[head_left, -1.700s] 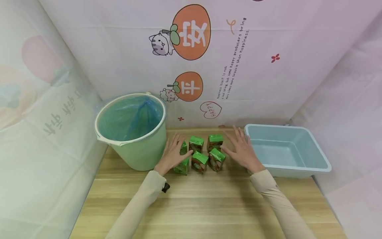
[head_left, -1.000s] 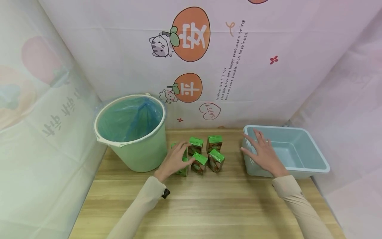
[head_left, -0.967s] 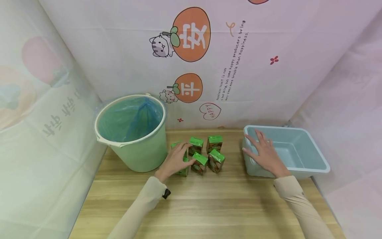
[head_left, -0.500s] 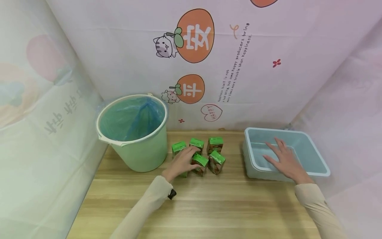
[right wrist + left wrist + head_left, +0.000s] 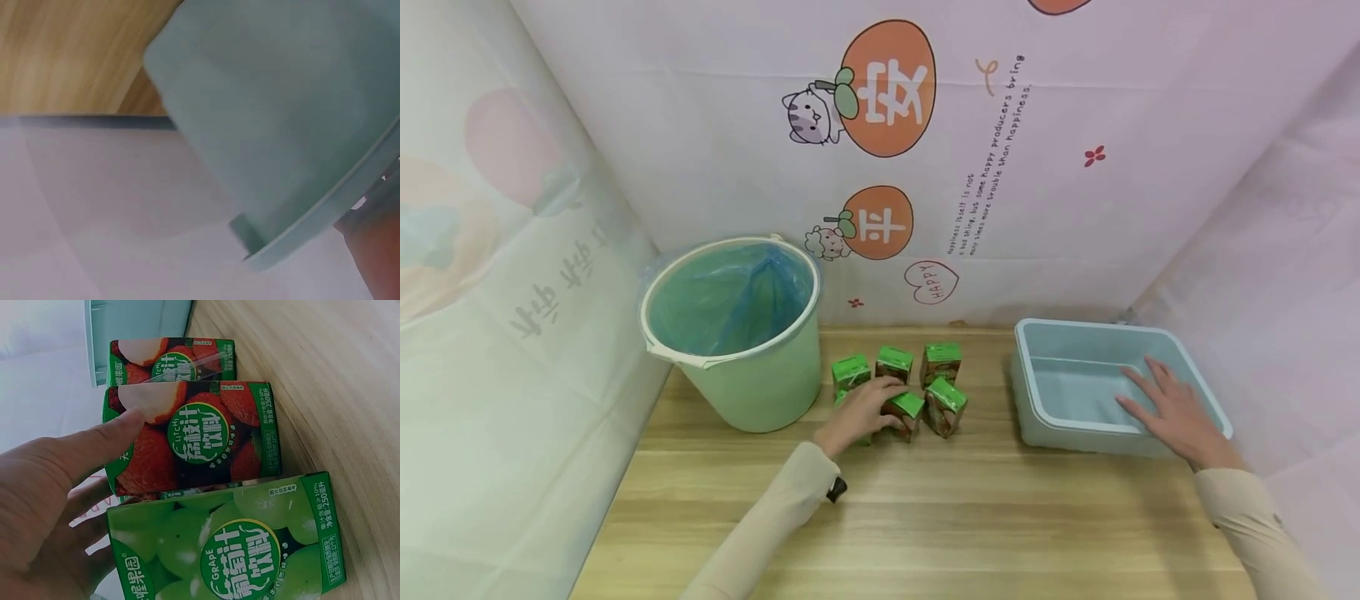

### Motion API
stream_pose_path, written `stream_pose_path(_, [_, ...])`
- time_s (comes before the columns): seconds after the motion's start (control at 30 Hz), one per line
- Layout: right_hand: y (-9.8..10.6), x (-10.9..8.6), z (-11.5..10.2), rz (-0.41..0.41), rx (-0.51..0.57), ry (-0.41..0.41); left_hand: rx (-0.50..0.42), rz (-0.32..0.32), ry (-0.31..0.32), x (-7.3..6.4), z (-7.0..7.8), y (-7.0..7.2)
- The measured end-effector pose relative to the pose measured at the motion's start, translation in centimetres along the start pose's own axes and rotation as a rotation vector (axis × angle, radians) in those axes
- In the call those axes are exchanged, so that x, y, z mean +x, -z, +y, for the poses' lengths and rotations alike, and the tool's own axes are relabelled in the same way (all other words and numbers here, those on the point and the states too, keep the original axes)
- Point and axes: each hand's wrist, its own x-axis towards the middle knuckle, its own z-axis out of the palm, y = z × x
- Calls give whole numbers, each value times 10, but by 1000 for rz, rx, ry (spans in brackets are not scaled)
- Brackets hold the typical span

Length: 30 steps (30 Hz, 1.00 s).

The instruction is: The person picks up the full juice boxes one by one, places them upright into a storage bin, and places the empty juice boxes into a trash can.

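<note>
a standing litchi box [image 5: 912, 408] is pinched by the left hand [image 5: 861, 415] at its three o'clock; the right hand [image 5: 1182, 423], farther away, is spread.

Soft brightness fills the head view; a pale sheen lies on the wooden table [image 5: 940, 508]; a faint shadow falls beside the beige right sleeve [image 5: 1262, 533]; the left wrist view is dimmer, the boxy red-and-green paper carton [image 5: 194, 440] sharp; the right wrist view is dull, the rectangular light-blue plastic basin [image 5: 269, 106] softly blurred.
</note>
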Motion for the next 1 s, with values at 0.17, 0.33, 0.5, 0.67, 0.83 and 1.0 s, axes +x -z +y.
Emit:
stream_pose_path(0.17, [1, -5, 11, 48, -28, 27, 6, -1, 20, 0, 1, 0])
stream_pose_path(0.33, [2, -12, 21, 74, -56, 37, -6, -11, 34, 0, 4, 1])
stream_pose_path(0.5, [2, -19, 32, 83, -76, 14, -10, -5, 33, 1, 7, 0])
stream_pose_path(0.67, [1, -25, 41, 82, -73, -18, -4, 7, 31, 1, 7, -3])
stream_pose_path(0.83, [1, -29, 47, 86, -79, -29, -1, 27, 27, 3, 7, -5])
stream_pose_path(1.0, [2, -29, 48, 80, -47, -38, 46, 76, -9, 6, 4, -6])
